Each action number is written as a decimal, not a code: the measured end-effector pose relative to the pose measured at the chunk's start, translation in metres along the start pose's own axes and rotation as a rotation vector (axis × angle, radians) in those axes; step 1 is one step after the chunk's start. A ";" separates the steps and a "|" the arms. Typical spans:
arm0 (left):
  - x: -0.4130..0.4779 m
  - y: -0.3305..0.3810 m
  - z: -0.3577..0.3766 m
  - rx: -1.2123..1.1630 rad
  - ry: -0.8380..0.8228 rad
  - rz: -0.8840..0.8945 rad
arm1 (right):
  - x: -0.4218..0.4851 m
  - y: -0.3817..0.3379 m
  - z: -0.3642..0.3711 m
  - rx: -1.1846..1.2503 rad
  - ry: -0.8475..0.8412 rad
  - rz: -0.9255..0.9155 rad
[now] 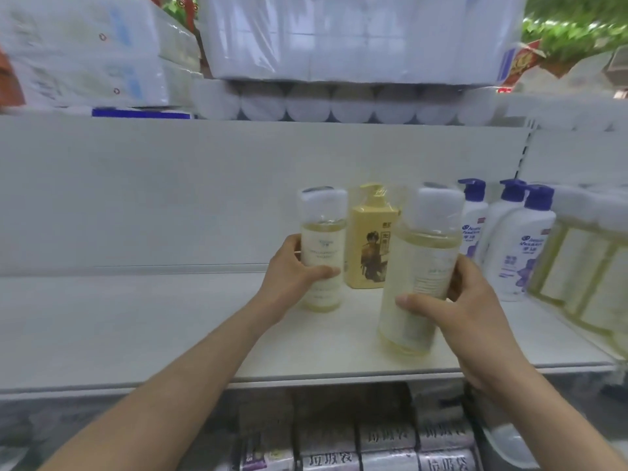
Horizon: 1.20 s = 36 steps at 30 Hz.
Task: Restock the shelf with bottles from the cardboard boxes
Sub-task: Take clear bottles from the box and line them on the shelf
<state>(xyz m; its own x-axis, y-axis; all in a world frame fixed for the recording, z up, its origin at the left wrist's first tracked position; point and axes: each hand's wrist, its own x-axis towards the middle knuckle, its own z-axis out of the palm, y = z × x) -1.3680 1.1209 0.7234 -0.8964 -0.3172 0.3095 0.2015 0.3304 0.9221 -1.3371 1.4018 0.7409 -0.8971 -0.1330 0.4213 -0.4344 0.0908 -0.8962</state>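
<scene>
1. Bottles of pale yellow liquid, white-capped and wrapped in clear film, are in both hands: the left bottle point(323, 246) and the right bottle point(421, 266), both over the white shelf point(136, 317).
2. One yellow pump bottle point(370, 239), with a printed figure on its front, stands toward the back of the shelf board and serves as the marker for everything else.
3. The left bottle is upright, just left of the yellow pump bottle and slightly in front of it. Its base is down at the board, though whether it rests there cannot be told.
4. The left hand point(292, 273) grips that bottle round its middle from the left side, thumb lying across the label and the other fingers wrapped behind.
5. The right bottle is to the right of the yellow pump bottle and well in front of it, near the shelf's front edge, leaning with its cap to the right. It is blurred, and whether its base touches the board cannot be told.
6. The right hand point(465, 307) clasps it from the right, thumb across the lower front and fingers curled behind.
7. Further right of the yellow pump bottle stand white pump bottles with blue caps point(520, 246), then green-edged packs point(584, 273).
8. Above the yellow pump bottle lie wrapped paper rolls point(339, 103). Below it, under the shelf, are packets printed with Chinese characters point(384, 436).
</scene>
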 end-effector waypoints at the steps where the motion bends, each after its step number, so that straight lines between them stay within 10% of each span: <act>1: 0.001 0.000 -0.001 0.018 -0.009 0.006 | 0.001 0.001 -0.002 0.000 0.002 -0.003; 29: 0.041 -0.018 0.015 0.215 -0.108 -0.069 | -0.006 0.013 -0.011 -0.021 -0.039 0.027; 36: -0.004 0.008 -0.011 0.300 0.080 0.123 | 0.005 0.011 0.024 0.024 -0.083 0.030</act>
<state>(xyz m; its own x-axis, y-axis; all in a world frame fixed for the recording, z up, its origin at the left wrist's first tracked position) -1.3583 1.1156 0.7319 -0.8361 -0.3239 0.4427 0.1705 0.6137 0.7709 -1.3446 1.3788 0.7297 -0.8994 -0.2119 0.3824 -0.4047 0.0727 -0.9116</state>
